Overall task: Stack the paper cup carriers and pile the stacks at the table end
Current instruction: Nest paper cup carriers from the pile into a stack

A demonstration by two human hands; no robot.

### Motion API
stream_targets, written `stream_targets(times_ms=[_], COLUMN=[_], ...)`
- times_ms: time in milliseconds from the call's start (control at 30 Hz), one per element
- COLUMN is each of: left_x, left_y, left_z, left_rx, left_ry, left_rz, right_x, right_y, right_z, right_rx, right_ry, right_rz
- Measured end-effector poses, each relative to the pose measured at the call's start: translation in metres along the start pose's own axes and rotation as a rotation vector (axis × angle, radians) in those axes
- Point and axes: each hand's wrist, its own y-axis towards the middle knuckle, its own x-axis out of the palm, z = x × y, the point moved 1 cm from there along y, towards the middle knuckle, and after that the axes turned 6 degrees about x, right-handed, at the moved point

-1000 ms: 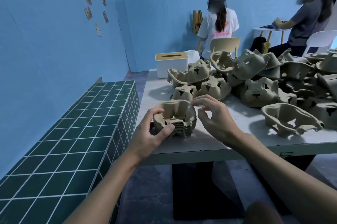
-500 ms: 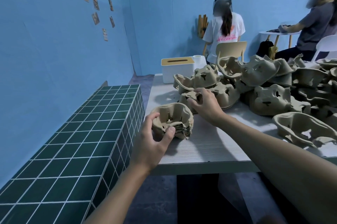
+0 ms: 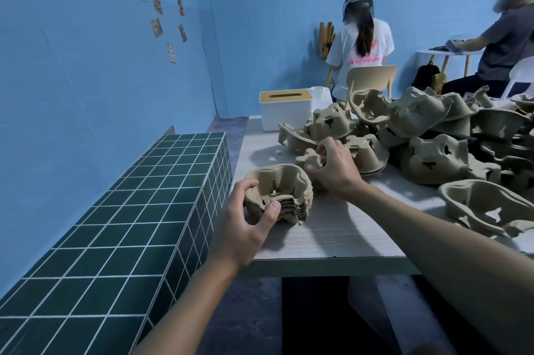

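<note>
A second ago my right hand (image 3: 335, 172) was at the rim of the stack (image 3: 281, 195), settling the top piece. Half a second ago it had reached back to the heap (image 3: 433, 135). Now it has curled round a single carrier (image 3: 310, 159) at the heap's near left fringe, thumb and fingers pinching its moulded edge. That carrier sits just behind the stack. I can't tell whether it has left the table (image 3: 332, 236) yet, since my hand hides its underside.

My left hand (image 3: 242, 227) hasn't budged. The thumb is on the stack's near side and the fingers are wrapped over its left rim, gripping it in place by the table's near left corner, close to both edges. Several nested layers show along the stack's front.

As I read it, the last piece is seated and the next one is being fetched. The heap of loose carriers covers the right and far part of the table. One more, a lone carrier (image 3: 488, 207), lies mouth up near the table's near edge on the right. I judge the job to be at an early stage, with no finished stack piled at the table end that I can see. The piece in my right hand may need turning cups-up, like the stack, before it will nest
</note>
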Motion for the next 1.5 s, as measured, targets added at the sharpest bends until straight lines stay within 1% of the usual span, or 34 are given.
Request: stream_targets(times_ms=[67,133,233,300,400,467,567,733,800,900,967,1167,1233,1400,1500], left_x=[0.001,0.001,0.0,0.0,0.001,0.001,0.001,0.001,0.001,0.001,0.001,0.001,0.001,0.0,0.001], left_y=[0.0,-0.002,-0.002,-0.001,0.001,0.001,0.001,0.001,0.001,0.0,-0.001,0.0,0.0,0.0,-0.001], left_z=[-0.002,-0.003,-0.003,-0.001,0.0,0.0,0.001,0.001,0.001,0.0,0.0,0.0,0.0,0.0,0.004], left_rx=[0.009,0.015,0.027,0.041,0.041,0.036,0.038,0.025,0.017,0.011,0.015,0.01,0.015,0.008,0.011], left_ry=[0.0,-0.011,-0.023,-0.021,-0.019,-0.023,-0.032,-0.054,-0.06,-0.059,-0.046,-0.045,-0.057,-0.079,-0.103], left_rz=[0.0,0.004,-0.001,-0.01,-0.026,-0.028,-0.027,-0.041,-0.049,-0.059,-0.056,-0.063,-0.072,-0.084,-0.105], right_x=[-0.007,-0.014,-0.018,-0.017,-0.023,-0.031,-0.041,-0.043,-0.043,-0.042,-0.043,-0.053,-0.056,-0.067,-0.072], right_y=[-0.009,-0.018,-0.025,-0.031,-0.048,-0.058,-0.063,-0.072,-0.073,-0.076,-0.078,-0.085,-0.088,-0.093,-0.096], right_z=[0.003,0.006,0.014,0.018,0.02,0.022,0.029,0.027,0.025,0.023,0.021,0.021,0.024,0.021,0.007], right_rx=[-0.02,0.007,0.1,0.134,0.126,0.13,0.069,0.033,0.015,-0.117,-0.125,-0.054,-0.024,-0.036,-0.049], right_ry=[0.086,0.183,0.325,0.372,0.288,0.295,0.257,0.374,0.403,0.245,0.219,0.398,0.46,0.603,0.694], right_rz=[0.065,0.119,0.109,0.067,0.005,-0.024,-0.053,-0.01,-0.036,-0.103,-0.116,-0.079,-0.032,0.13,0.159])
